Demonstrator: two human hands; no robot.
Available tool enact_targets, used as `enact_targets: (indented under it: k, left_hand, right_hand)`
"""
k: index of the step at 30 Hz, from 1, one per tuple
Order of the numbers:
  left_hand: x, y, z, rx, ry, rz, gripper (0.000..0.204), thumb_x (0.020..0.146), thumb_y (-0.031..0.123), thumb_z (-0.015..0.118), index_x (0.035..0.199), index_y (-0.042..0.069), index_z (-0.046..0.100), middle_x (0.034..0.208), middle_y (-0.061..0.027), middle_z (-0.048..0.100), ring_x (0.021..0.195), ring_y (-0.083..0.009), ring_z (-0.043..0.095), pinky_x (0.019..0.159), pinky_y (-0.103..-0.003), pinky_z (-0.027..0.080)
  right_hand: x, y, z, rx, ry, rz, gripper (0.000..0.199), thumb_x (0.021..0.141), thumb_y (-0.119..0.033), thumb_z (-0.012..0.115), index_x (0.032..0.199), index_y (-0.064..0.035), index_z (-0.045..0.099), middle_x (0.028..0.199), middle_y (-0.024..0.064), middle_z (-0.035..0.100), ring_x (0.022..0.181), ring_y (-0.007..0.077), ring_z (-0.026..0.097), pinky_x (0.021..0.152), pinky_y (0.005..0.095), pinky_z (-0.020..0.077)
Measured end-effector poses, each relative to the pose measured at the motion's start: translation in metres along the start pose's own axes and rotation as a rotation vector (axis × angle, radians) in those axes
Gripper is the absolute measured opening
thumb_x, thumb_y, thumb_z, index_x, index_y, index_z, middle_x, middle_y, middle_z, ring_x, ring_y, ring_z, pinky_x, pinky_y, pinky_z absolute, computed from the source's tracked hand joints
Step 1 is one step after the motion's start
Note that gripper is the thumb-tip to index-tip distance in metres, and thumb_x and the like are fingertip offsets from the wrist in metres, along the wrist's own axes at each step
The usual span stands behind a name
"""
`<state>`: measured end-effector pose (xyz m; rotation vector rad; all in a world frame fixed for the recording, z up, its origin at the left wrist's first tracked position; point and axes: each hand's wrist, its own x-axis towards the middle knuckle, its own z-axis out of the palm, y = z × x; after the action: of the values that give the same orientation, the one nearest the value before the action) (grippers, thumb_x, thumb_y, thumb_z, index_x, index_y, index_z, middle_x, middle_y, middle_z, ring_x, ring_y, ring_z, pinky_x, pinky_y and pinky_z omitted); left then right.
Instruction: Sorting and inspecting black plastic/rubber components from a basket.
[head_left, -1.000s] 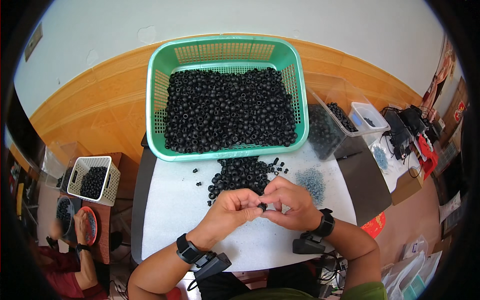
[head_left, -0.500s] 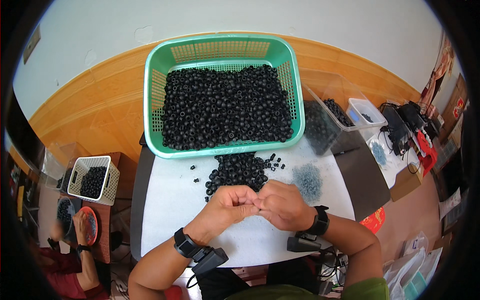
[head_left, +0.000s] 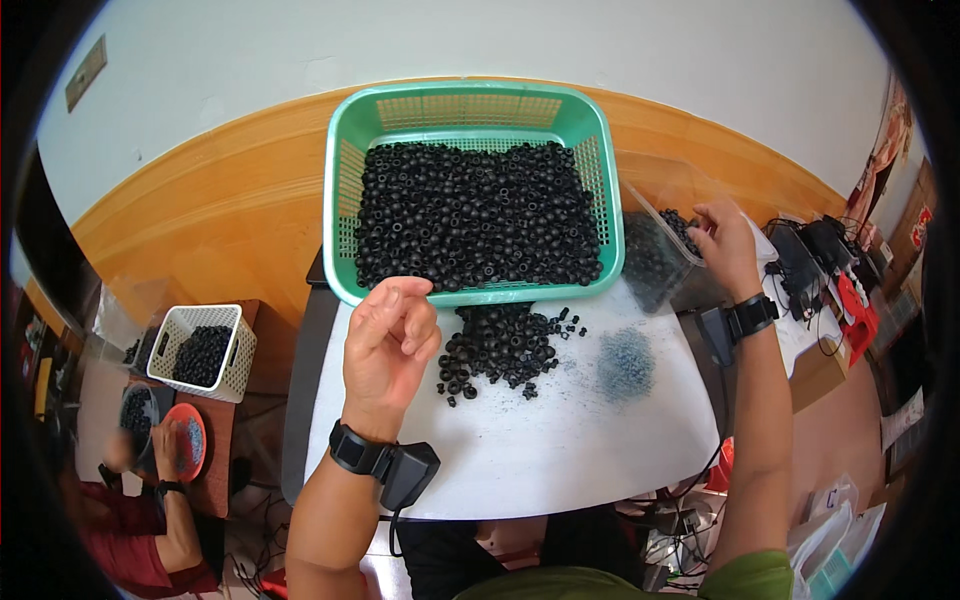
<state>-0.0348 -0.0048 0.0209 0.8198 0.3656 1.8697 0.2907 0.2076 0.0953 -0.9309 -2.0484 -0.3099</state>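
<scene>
My left hand (head_left: 388, 345) is raised in front of the green basket's near rim, fingers loosely bent and apart, with nothing visible in them. The green plastic basket (head_left: 480, 297) holds a large heap of small black round parts (head_left: 480, 215) with holes. Out to the right, my right hand (head_left: 728, 245) reaches over a clear plastic box (head_left: 655, 285) of similar black parts, its thumb and fingers parted. No object shows between them. A loose pile of black parts (head_left: 500, 350) lies on the white table sheet (head_left: 560, 455), left of a pile of tiny blue-grey pieces (head_left: 625, 365).
At the far right stand black devices with cables (head_left: 800, 255) and a cardboard box (head_left: 815, 370). On the left, a person in a red sleeve (head_left: 170, 545) works at a red bowl (head_left: 187, 410) beside a white basket (head_left: 240, 365) of black parts. A wall runs behind the table.
My hands, pressed together over the near edge of the loose pile before, have separated. The left rose toward the basket rim; the right swung out to the clear box. The view shifted slightly.
</scene>
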Motion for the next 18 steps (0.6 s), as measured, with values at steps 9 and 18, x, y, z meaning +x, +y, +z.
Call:
enact_targets:
  k: [9, 18]
  left_hand:
    - [-0.002, 0.018, -0.015, 0.007, 0.121, 0.143, 0.032, 0.094, 0.027, 0.044, 0.094, -0.001, 0.059, 0.061, -0.0008, 0.039, 0.053, -0.0084, 0.034, 0.046, -0.022, 0.029]
    - [0.009, 0.022, -0.025, 0.168, 0.329, 0.273, 0.027, 0.090, 0.025, 0.053, 0.086, -0.001, 0.057, 0.057, 0.0008, 0.040, 0.049, -0.0073, 0.034, 0.044, -0.022, 0.028]
  right_hand:
    - [-0.046, -0.155, 0.030, 0.493, -0.154, -0.517, 0.024, 0.068, -0.006, 0.069, 0.089, -0.0024, 0.059, 0.079, 0.0103, 0.055, 0.076, 0.0267, 0.056, 0.063, 0.0345, 0.0460]
    - [-0.073, -0.244, 0.116, 0.390, -0.609, -0.719, 0.042, 0.078, -0.030, 0.065, 0.109, -0.0025, 0.058, 0.119, 0.0154, 0.047, 0.109, 0.0291, 0.043, 0.085, 0.0406, 0.0374]
